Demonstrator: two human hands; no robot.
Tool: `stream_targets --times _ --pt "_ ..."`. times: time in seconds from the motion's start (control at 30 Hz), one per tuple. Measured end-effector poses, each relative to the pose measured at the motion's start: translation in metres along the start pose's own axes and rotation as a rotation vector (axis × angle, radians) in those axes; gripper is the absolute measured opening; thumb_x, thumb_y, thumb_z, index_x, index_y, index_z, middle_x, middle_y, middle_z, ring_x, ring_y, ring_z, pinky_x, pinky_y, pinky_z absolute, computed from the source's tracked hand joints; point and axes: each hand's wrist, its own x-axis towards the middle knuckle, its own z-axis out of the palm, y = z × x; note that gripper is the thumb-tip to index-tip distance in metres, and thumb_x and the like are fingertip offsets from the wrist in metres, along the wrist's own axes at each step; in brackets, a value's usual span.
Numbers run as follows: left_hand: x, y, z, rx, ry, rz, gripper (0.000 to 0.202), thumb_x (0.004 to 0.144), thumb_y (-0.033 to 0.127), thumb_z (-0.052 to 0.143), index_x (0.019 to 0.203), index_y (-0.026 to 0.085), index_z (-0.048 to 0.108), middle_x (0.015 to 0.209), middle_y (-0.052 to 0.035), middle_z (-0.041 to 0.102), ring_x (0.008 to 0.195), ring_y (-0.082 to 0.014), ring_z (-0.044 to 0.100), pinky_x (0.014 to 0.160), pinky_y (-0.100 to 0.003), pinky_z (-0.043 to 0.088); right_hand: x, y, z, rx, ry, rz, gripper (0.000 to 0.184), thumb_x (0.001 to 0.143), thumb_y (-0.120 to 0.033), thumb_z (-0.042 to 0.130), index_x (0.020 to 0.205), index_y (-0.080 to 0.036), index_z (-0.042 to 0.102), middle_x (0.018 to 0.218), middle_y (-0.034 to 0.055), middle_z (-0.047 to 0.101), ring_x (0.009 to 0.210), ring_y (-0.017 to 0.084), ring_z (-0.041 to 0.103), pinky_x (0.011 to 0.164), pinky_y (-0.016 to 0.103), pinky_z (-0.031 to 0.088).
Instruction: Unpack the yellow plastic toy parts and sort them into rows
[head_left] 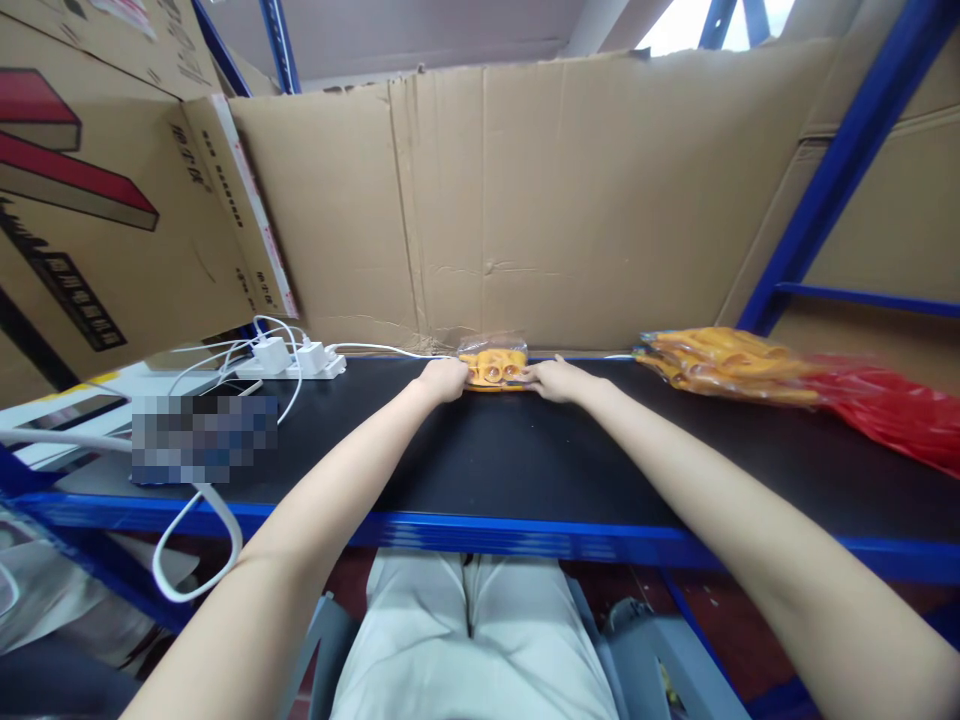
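A small clear plastic bag (495,368) with an orange-yellow item inside lies at the back of the black tabletop, against the cardboard. Two round shapes show on the item's front; its exact kind is unclear. My left hand (446,380) is closed on the bag's left edge, its fingers curled. At the opposite edge, my right hand (553,380) pinches the bag between thumb and fingers. Both arms reach straight forward over the table.
Orange-yellow bagged items (724,365) lie at the right beside red plastic bags (892,410). A power strip (322,365) with white chargers and cables sits at the left. Cardboard (585,200) walls the back. A blue metal edge (525,535) borders the table's front.
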Motion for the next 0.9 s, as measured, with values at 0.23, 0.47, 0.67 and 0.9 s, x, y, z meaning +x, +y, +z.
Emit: stream_targets --times 0.23,0.47,0.67,0.9 --pt "0.025 0.0 -0.031 -0.378 0.219 -0.243 0.01 0.071 0.021 0.067 0.077 0.013 0.07 0.07 -0.0128 0.068 0.091 -0.031 0.066 0.09 -0.039 0.046 0.022 -0.016 -0.041 -0.341 0.076 0.125 0.017 0.077 -0.025 0.062 0.088 -0.025 0.075 0.086 0.0076 0.072 0.09 0.023 0.065 0.083 0.032 0.048" --pt "0.044 0.006 -0.03 -1.237 0.327 -0.338 0.013 0.086 0.022 0.055 0.09 0.011 0.063 0.062 -0.0036 0.065 0.046 -0.0106 0.06 0.066 -0.03 0.053 0.025 -0.026 -0.04 0.041 0.512 0.248 0.016 0.081 -0.028 0.061 0.087 -0.019 0.073 0.075 0.0093 0.069 0.082 0.025 0.067 0.081 0.04 0.052" --pt "0.032 0.008 -0.013 -1.427 0.325 -0.274 0.03 0.084 0.027 0.063 0.11 0.013 0.057 0.07 -0.0026 0.068 0.044 -0.0074 0.058 0.055 -0.022 0.05 0.029 -0.024 -0.026 0.85 0.509 0.245 0.016 0.076 -0.03 0.07 0.071 -0.016 0.063 0.063 0.0031 0.066 0.062 0.017 0.068 0.064 0.029 0.057" --pt "0.032 0.011 0.009 -1.476 0.343 -0.367 0.014 0.087 0.021 0.058 0.084 0.009 0.064 0.059 -0.0018 0.065 0.042 -0.0055 0.054 0.059 -0.022 0.05 0.02 -0.017 -0.008 0.764 0.531 0.2 0.018 0.076 -0.032 0.066 0.067 -0.017 0.062 0.068 0.0033 0.068 0.073 0.017 0.068 0.074 0.03 0.054"
